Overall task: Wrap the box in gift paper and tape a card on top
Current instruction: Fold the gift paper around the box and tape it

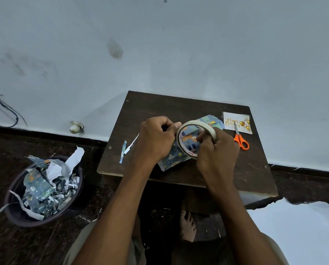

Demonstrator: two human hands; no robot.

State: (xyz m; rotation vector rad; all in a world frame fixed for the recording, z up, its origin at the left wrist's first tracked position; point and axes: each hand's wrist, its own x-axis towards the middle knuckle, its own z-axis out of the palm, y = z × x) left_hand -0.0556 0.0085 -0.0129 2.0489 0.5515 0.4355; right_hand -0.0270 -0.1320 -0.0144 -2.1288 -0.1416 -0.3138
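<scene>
Both hands work over the middle of a small dark wooden surface [236, 169] that stands against a pale wall. The right hand [216, 150] grips a roll of clear tape [195, 138], its fingers curled through and around the ring, so that the roll stands tilted on edge above the box. The left hand [156, 139] is curled, with thumb and forefinger pinched together right at the left rim of the roll; whether a tape end lies between them cannot be told, since the tape is clear and the fingers cover that spot.

The box [179, 155], already covered in blue patterned gift paper, lies under the hands near the centre of the surface. One end of it shows through the ring of the roll and past it toward the far edge, and a corner with a white paper edge pokes out toward the near edge, between the two wrists.

In the far right corner lies a white card [229, 121] with "Happy Birthday" in gold lettering and gold balloons. Orange-handled scissors [240, 139] rest with their blades across the near part of the card and their handles toward the right edge. Two thin paper strips [124, 151] lie by the left edge.

On the dark floor to the left of the surface stands a round dark bin [14, 211] heaped with torn scraps of the same blue paper. Under the near edge a bare foot [187, 226] shows.
</scene>
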